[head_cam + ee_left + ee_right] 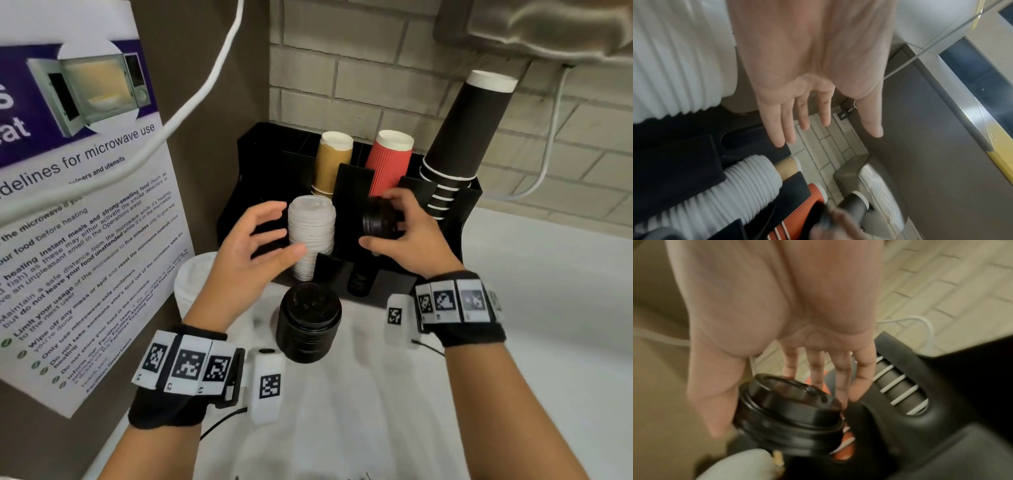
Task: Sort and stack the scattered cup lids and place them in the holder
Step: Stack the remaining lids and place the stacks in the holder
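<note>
A black holder (pixel 260 164) stands against the brick wall. A tall stack of white lids (pixel 311 236) sits in one of its front slots. My right hand (pixel 380 219) grips a short stack of black lids (pixel 375 224) between thumb and fingers, just above the slot to the right of the white stack. In the right wrist view that black lid stack (pixel 791 412) sits tilted in my right hand (pixel 782 402). My left hand (pixel 274 233) is open with spread fingers beside the white stack, holding nothing. A second black lid stack (pixel 308 322) stands on the white counter in front.
Brown cups (pixel 332 164), red cups (pixel 390 161) and a tall column of black cups (pixel 459 144) fill the holder's rear slots. Another white lid stack (pixel 195 277) stands at the left by a microwave poster (pixel 85 205). A white cable (pixel 191 102) hangs overhead.
</note>
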Tool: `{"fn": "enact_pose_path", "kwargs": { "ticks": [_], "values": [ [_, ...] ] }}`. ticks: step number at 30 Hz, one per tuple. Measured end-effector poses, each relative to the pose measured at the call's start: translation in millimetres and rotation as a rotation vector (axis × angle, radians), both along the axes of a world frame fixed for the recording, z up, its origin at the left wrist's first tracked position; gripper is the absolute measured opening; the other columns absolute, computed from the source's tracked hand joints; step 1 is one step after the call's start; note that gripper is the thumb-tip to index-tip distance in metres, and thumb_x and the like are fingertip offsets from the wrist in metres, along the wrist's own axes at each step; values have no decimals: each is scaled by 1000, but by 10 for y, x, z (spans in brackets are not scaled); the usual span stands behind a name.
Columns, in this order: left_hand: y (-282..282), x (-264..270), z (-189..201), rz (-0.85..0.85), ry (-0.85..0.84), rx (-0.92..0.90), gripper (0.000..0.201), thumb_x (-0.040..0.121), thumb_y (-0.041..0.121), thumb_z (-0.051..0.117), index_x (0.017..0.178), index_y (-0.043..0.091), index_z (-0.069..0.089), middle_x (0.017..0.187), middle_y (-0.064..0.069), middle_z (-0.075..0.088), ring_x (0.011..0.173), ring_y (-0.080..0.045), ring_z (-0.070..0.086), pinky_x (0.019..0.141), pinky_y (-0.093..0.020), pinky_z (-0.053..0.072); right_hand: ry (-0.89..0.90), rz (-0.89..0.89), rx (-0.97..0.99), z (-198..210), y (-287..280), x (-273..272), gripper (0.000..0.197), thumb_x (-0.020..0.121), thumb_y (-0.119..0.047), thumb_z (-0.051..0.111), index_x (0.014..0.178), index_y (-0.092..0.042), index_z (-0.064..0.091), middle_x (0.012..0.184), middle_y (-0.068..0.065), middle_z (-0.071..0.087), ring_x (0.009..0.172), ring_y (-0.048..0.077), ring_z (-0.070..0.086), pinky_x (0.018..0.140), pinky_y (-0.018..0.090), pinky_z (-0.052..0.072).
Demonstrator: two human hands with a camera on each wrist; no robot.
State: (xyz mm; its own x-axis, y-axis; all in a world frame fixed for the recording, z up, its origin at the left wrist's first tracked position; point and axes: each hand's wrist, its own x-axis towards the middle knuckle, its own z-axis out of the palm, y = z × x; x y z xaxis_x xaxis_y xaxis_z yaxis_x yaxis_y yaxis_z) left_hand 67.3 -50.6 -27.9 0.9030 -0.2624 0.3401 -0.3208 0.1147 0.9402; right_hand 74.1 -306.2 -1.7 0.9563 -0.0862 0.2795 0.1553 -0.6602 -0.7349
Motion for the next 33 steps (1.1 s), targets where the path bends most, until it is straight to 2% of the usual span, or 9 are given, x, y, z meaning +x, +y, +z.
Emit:
{"fn": "enact_pose_path", "kwargs": {
  "ticks": [4, 7, 10, 16, 21, 24, 29, 31, 33],
  "values": [
    [7, 31, 7, 40, -24, 12, 42, 78, 35, 72, 117, 36, 58, 130, 9, 56, 114, -11, 62, 87, -13, 48, 256, -8, -453, -86, -61, 210, 82, 66, -28, 84, 134, -23, 39, 131, 5, 50, 116, 24, 52, 99, 42, 43],
    [-10, 33, 12, 42, -32, 33, 39, 77, 34, 69, 115, 36, 59, 128, 9, 58, 111, -9, 63, 86, -14, 49, 399, 16, -804, -152, 48, 332, 88, 66, -32, 82, 139, -28, 34, 137, 6, 45, 118, 29, 51, 102, 46, 34],
    [-16, 33, 19, 45, -26, 40, 37, 78, 35, 68, 114, 36, 60, 128, 8, 58, 109, -8, 63, 88, -20, 50, 491, 55, -981, -244, 145, 411, 91, 67, -30, 82, 143, -27, 30, 132, 11, 45, 113, 33, 54, 93, 43, 43],
    [-3, 37, 17, 61, -8, 58, 34, 79, 34, 68, 112, 36, 61, 126, 9, 59, 106, -7, 64, 87, -20, 50, 539, 77, -1050, -325, 160, 447, 94, 68, -29, 82, 146, -30, 30, 128, 5, 50, 114, 30, 55, 83, 40, 48],
    [-24, 10, 31, 42, -10, 68, 35, 80, 37, 70, 113, 34, 62, 126, 7, 58, 104, -6, 64, 89, -23, 49, 523, 46, -1129, -417, 189, 437, 95, 68, -38, 81, 147, -30, 28, 126, 6, 57, 118, 30, 52, 92, 39, 43],
    [-27, -6, 43, 53, -7, 70, 36, 78, 37, 67, 113, 33, 62, 127, 7, 58, 103, -6, 64, 92, -28, 50, 480, 16, -1145, -475, 210, 398, 96, 67, -42, 80, 145, -24, 27, 122, 6, 58, 115, 29, 53, 89, 38, 43],
    [-24, -13, 45, 63, 3, 81, 35, 78, 37, 67, 112, 34, 62, 127, 7, 58, 104, -7, 64, 95, -33, 50, 493, 5, -1156, -438, 273, 272, 102, 66, -40, 83, 145, -17, 23, 134, 12, 45, 123, 32, 44, 99, 40, 40],
    [-12, -5, 38, 70, 1, 83, 32, 81, 33, 68, 112, 34, 62, 127, 7, 58, 104, -7, 64, 95, -32, 50, 394, -21, -1078, -304, 309, 185, 87, 72, -31, 78, 142, -16, 29, 135, 11, 42, 124, 31, 40, 98, 39, 40],
    [-8, 11, 34, 77, 1, 84, 29, 85, 26, 68, 112, 35, 62, 126, 7, 58, 102, -5, 64, 94, -29, 49, 152, 10, -892, -186, 373, 106, 61, 79, -20, 67, 134, -12, 42, 129, 11, 45, 119, 32, 44, 95, 39, 43]
  ]
}}
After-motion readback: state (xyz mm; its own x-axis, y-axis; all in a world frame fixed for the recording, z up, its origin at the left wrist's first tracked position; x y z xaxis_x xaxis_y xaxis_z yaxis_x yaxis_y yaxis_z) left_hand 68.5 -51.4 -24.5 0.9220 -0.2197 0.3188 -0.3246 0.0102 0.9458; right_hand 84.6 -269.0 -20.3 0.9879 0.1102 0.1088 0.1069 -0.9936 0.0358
